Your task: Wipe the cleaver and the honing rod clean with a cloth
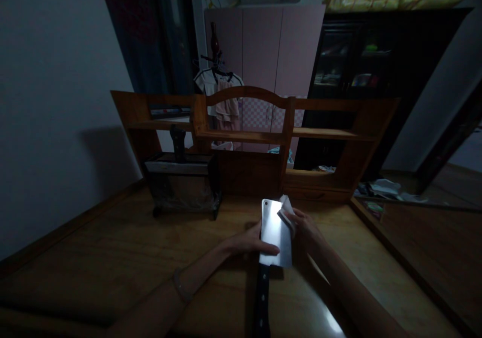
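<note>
A cleaver [271,232] with a broad shiny blade and a black riveted handle is held above the wooden surface, handle toward me. My left hand [253,240] grips the blade from its left side, thumb across the face and the other fingers hidden behind. My right hand [301,222] pinches a folded white tissue or cloth [286,207] against the blade's upper right edge. Further left stands a knife block [181,182] with a clear front, and one black knife handle [178,142] sticks up from it.
A wooden shelf unit [244,136] with several compartments stands along the back of the wooden surface [169,257]. A white wall [56,102] borders the left side. Behind are pink wardrobe doors [259,51], a dark cabinet [350,92] and hanging clothes [222,94].
</note>
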{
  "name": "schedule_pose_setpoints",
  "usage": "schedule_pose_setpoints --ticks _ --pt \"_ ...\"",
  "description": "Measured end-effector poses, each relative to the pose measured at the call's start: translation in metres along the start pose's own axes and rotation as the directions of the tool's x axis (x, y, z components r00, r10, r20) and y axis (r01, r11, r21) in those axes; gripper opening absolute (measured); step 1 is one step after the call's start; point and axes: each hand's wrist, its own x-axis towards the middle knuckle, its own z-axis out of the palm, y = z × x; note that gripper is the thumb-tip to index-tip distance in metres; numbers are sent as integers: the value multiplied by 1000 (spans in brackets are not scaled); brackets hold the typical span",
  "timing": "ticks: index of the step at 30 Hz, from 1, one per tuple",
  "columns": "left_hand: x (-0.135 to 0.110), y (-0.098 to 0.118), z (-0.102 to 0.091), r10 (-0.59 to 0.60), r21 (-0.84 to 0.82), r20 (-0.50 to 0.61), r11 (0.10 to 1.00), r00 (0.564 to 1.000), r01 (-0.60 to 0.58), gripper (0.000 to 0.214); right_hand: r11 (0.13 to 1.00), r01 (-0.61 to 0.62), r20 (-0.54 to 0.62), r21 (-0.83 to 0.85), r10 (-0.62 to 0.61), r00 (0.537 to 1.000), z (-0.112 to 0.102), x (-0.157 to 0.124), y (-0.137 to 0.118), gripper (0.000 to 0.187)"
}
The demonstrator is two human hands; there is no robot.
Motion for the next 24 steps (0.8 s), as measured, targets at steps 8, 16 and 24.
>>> schedule_pose_setpoints --ticks 8,16,24 --pt "-6 0 10 24 97 150 995 988 -39 84 982 -17 -137 -187 -9 991 -7 -4 -6 42" --pt "-7 -1 12 34 89 117 995 993 -44 90 992 -82 29 -100 85 996 -15 3 -11 39" --pt "-8 3 12 38 66 88 997 995 -44 82 996 -57 23 -64 59 998 -23 11 -6 35"
